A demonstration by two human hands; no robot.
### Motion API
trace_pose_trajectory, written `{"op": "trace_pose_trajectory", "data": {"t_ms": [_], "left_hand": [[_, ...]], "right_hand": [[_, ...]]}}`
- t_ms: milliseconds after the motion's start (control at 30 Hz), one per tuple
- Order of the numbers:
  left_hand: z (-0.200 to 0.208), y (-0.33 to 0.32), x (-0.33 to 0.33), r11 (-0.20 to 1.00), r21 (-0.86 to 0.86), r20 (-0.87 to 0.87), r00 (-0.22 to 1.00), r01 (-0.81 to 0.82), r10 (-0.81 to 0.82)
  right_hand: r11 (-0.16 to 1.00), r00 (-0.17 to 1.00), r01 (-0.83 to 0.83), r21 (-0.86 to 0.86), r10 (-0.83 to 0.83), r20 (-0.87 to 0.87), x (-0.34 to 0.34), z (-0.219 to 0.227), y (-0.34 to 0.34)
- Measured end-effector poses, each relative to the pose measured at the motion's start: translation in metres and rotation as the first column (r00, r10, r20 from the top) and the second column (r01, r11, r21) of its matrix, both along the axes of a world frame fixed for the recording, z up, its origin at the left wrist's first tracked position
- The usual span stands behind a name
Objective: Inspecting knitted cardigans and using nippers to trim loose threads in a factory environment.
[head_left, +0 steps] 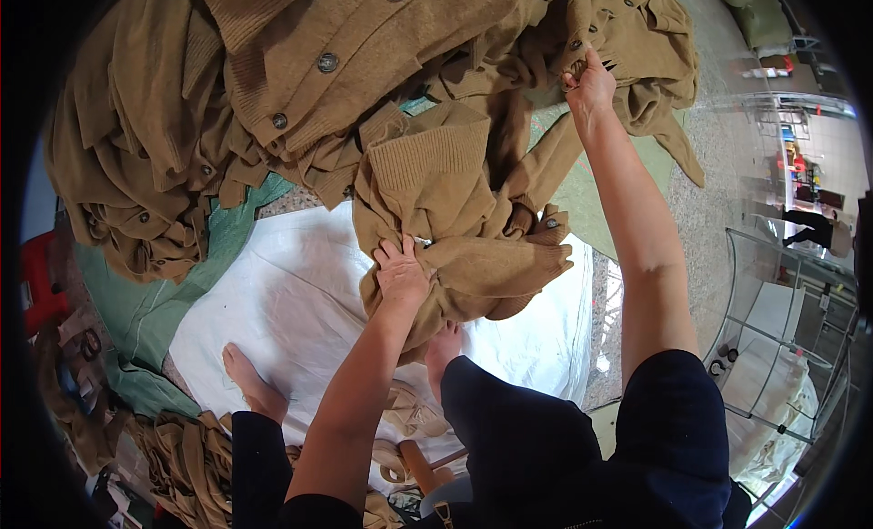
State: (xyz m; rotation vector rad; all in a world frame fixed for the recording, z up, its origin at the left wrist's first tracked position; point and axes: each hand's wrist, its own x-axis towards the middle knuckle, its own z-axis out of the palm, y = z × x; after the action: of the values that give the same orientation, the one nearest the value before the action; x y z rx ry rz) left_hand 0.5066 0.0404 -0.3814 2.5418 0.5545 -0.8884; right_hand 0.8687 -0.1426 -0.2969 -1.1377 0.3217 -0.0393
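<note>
A bunched brown knit cardigan (436, 188) with ribbed edges hangs over my lap and the white sheet (282, 292). My left hand (402, 272) grips its near left part, fingers bent over the cloth. Farther up and to the right, my right hand (591, 81) is closed on the buttoned edge of another brown cardigan (655, 60), whose sleeve dangles at the right. Folds hide the right fingertips in part. Whether the cloth under my two hands is joined, I cannot tell.
More brown cardigans with dark buttons (300, 65) are heaped at the far left and middle, partly over a green sheet (218, 256). Brown garments (186, 465) lie at the lower left. A wire rack (773, 347) stands at the right. A person (818, 229) is in the distance.
</note>
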Motion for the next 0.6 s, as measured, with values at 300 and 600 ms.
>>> {"op": "trace_pose_trajectory", "data": {"t_ms": [300, 600], "left_hand": [[0.0, -0.001, 0.001, 0.999, -0.038, 0.041, 0.999, -0.005, 0.007], [0.002, 0.039, -0.039, 0.773, -0.633, 0.471, 0.773, -0.038, 0.425]], "right_hand": [[0.861, 0.996, -0.067, -0.505, 0.032, -0.078, -0.021, -0.006, -0.007], [0.716, 0.984, -0.169, -0.678, 0.077, -0.164, -0.224, -0.072, -0.076]]}}
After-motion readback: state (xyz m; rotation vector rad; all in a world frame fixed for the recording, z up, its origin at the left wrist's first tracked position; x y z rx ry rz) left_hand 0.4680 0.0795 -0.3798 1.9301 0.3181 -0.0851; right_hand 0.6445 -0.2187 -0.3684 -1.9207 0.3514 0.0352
